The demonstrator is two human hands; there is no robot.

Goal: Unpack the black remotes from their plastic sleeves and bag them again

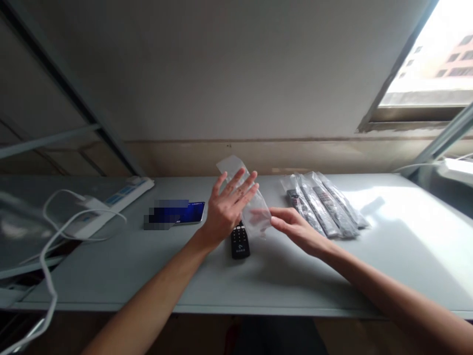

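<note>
Head view:
1. The right hand (301,229) pinches the lower end of a clear plastic bag (260,214) between thumb and forefinger.
2. The left hand (227,209) is spread, grasping nothing, in front of the bag; whether they touch is hard to tell.
3. A black remote (241,248) lies below both, its upper end hidden.
4. To the right, 4 bagged remotes (325,207) lie side by side.
</note>
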